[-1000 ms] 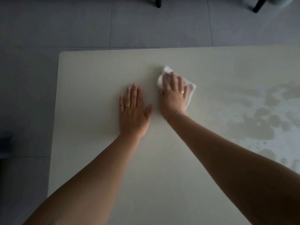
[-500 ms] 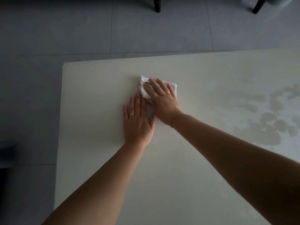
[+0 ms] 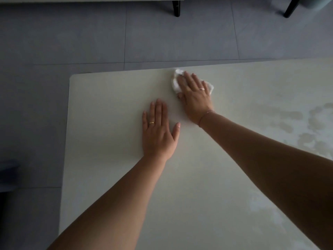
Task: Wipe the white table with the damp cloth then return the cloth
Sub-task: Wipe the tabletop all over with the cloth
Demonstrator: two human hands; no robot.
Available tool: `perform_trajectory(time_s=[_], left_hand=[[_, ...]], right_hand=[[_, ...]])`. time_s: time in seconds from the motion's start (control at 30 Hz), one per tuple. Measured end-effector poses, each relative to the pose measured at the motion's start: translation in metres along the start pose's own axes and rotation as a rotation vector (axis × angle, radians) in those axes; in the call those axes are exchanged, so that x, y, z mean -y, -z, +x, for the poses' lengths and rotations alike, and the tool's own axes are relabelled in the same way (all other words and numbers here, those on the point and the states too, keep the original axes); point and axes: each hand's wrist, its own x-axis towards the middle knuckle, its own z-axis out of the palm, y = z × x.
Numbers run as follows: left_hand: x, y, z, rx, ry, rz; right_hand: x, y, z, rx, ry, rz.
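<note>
The white table fills most of the head view. A small white cloth lies crumpled near the table's far edge. My right hand presses flat on the cloth with straight fingers, covering its middle; cloth shows at the fingertips and beside the little finger. My left hand rests flat on the bare tabletop, nearer to me and to the left of the right hand, fingers straight.
Damp patches mark the table's right side. Grey tiled floor lies beyond the far and left table edges. Dark furniture legs stand at the top, and a dark object sits at the left edge.
My right hand has slid the cloth away from me to the table's far edge, after first sweeping it leftward. My left hand stays flat on the table.
</note>
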Motion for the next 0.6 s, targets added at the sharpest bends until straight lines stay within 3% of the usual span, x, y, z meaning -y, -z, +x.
perform_trajectory(time_s=[0.1,0.2,0.3,0.37,0.5,0.53,0.6], left_hand=[[0.0,-0.001,0.002,0.005,0.008,0.003],[0.001,0.0,0.002,0.019,0.0,0.0],[-0.001,0.001,0.002,0.015,0.012,-0.015],[0.0,0.001,0.002,0.012,0.006,-0.02],[0.002,-0.001,0.002,0.014,0.0,-0.001],[0.002,-0.002,0.002,0.01,0.0,0.007],[0.001,-0.001,0.002,0.011,0.005,0.021]], right_hand=[[0.013,-0.004,0.015,-0.061,-0.263,0.005],[0.049,-0.018,0.015,0.012,-0.063,0.004],[0.036,-0.012,0.017,0.039,0.132,-0.006],[0.004,-0.003,0.026,-0.027,0.025,-0.005],[-0.044,0.016,0.029,-0.143,-0.387,0.06],[-0.038,0.014,0.027,-0.145,-0.394,0.04],[-0.015,0.004,0.019,-0.085,-0.231,0.008]])
